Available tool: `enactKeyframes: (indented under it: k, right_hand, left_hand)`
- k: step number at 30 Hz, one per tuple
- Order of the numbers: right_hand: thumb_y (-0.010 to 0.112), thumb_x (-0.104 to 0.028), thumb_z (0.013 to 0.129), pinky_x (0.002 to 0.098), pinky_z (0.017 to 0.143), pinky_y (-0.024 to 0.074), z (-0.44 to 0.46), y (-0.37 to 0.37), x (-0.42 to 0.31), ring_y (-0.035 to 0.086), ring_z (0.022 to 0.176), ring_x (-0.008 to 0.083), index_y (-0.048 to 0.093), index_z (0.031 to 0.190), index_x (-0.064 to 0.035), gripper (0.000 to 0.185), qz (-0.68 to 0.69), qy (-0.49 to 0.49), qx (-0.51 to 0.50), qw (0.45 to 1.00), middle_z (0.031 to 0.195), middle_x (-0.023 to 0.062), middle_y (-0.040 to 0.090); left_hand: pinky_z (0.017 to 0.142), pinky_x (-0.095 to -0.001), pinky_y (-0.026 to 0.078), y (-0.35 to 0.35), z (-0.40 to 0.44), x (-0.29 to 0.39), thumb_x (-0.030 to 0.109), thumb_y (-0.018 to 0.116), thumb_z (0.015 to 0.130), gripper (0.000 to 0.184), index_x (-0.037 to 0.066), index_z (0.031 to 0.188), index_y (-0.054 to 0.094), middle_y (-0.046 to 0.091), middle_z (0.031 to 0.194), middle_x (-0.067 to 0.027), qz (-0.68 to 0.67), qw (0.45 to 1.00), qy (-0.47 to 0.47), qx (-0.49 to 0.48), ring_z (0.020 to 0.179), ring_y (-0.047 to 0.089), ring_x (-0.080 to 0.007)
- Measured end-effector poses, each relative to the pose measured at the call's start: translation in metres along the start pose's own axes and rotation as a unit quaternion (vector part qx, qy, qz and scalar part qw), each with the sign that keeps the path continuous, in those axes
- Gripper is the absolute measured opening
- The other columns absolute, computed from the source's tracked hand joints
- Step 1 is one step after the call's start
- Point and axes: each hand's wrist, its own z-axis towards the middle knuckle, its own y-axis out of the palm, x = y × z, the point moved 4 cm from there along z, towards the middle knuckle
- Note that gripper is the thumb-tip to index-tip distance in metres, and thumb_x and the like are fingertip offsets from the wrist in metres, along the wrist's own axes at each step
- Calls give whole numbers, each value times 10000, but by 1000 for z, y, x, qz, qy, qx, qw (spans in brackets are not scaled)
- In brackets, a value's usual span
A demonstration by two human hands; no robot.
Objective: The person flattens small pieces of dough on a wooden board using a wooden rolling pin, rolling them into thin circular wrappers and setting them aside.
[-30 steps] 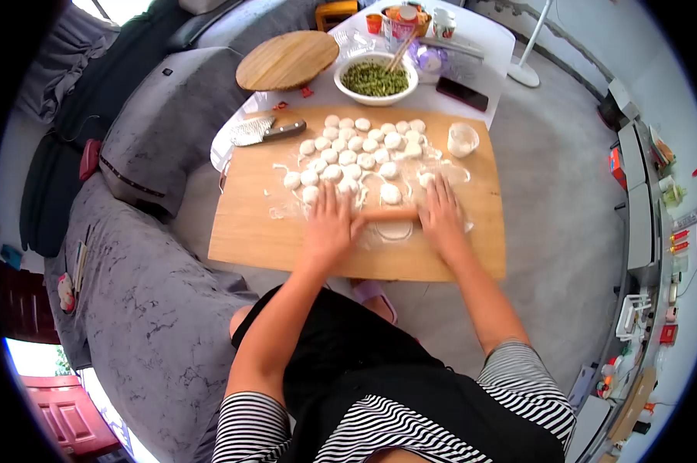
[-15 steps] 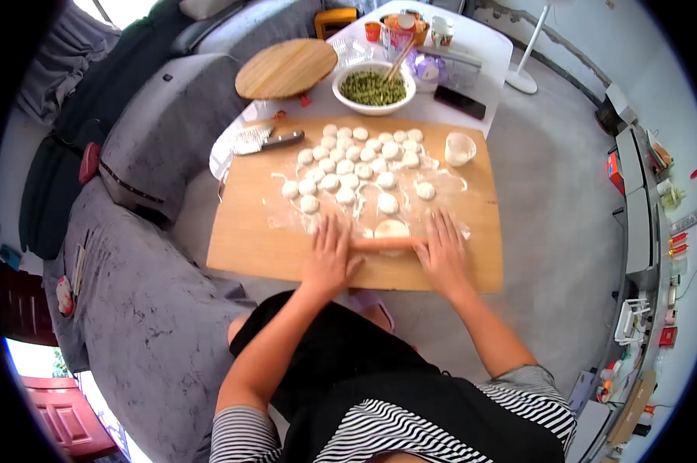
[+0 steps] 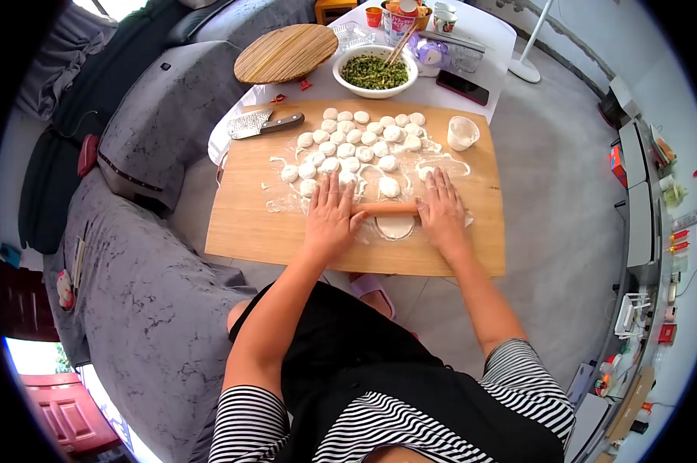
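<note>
Lying outstretched, left fingers (image 3: 332, 196) and right fingers (image 3: 440, 193) touch the rolling pin (image 3: 387, 209).

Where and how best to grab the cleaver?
By its dark handle, probably from above on the near side: the blade lies broad face up to the left, and dough pieces sit just off the handle's right end.

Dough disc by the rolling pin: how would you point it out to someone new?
On the wooden board, find the rolling pin spanning the left hand and the right hand. The dough disc shows along the pin's near edge. It is flat and wide, unlike the small, plump dough rounds beyond the pin.
</note>
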Motion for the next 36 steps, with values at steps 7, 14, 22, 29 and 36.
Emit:
enactKeyframes:
  k: [7, 14, 22, 29, 36]
  right_hand:
    - [525, -364, 977, 478, 1181, 243, -19, -14, -11, 306, 1453, 327, 397, 1456, 32, 634, -21, -31, -10, 999, 1554, 198, 350]
    - [514, -346, 987, 469, 1183, 245, -47, -8, 10, 318, 1441, 343, 431, 1427, 36, 589, -26, -21, -18, 999, 1538, 203, 370]
    - [512, -326, 987, 478, 1182, 242, -15, -9, 16, 323, 1437, 345, 419, 1434, 38, 584, 8, 5, -30, 1000, 1539, 204, 368]
    - [498, -329, 994, 477, 1192, 229, -6, -18, -2, 305, 1451, 330, 390, 1467, 12, 592, -23, 7, 0, 1000, 1548, 198, 357]
    - [504, -316, 983, 466, 1194, 232, -36, -6, 10, 322, 1440, 355, 417, 1452, 8, 577, -24, -12, -14, 1000, 1528, 206, 385]
  left_hand:
    - [1194, -517, 181, 3, -15, 2, 543, 503, 947, 759, 72, 1520, 341, 280, 1567, -263, 18, 999, 24, 27, 1462, 246, -414]
    - [1200, -513, 157, -9, -34, 17, 535, 481, 961, 711, 80, 1501, 390, 253, 1589, -242, 48, 996, 63, -39, 1493, 215, -357]
    - [1197, -516, 164, -8, -8, 13, 509, 506, 953, 687, 87, 1484, 401, 288, 1577, -221, 36, 998, 52, -25, 1474, 245, -363]
    - [1200, -519, 146, -1, -12, 7, 469, 510, 959, 682, 74, 1499, 378, 260, 1587, -229, -16, 1000, 14, -10, 1486, 210, -377]
    - [1190, -545, 155, -4, -37, 14, 478, 527, 949, 695, 80, 1499, 378, 267, 1578, -249, 13, 998, 67, -9, 1478, 220, -403]
